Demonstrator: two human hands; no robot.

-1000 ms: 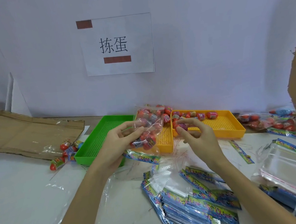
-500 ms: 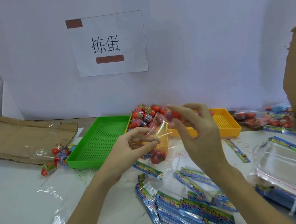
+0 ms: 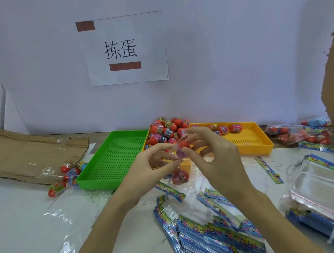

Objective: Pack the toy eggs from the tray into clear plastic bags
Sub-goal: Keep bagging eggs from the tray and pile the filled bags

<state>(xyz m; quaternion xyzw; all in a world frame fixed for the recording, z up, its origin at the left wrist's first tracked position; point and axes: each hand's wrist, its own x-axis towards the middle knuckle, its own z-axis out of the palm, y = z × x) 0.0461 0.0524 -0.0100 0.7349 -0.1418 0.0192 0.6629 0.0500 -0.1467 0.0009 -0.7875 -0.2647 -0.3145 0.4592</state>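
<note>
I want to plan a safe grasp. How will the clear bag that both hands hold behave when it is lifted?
The clear bag is probably floppy: its thin film crumples between the left hand and right hand. The egg inside sags low, so it may swing. The glossy film probably slips.

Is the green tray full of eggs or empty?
Empty. The green tray shows only its bare dotted floor, while the toy eggs are piled in the yellow tray beside it.
</note>
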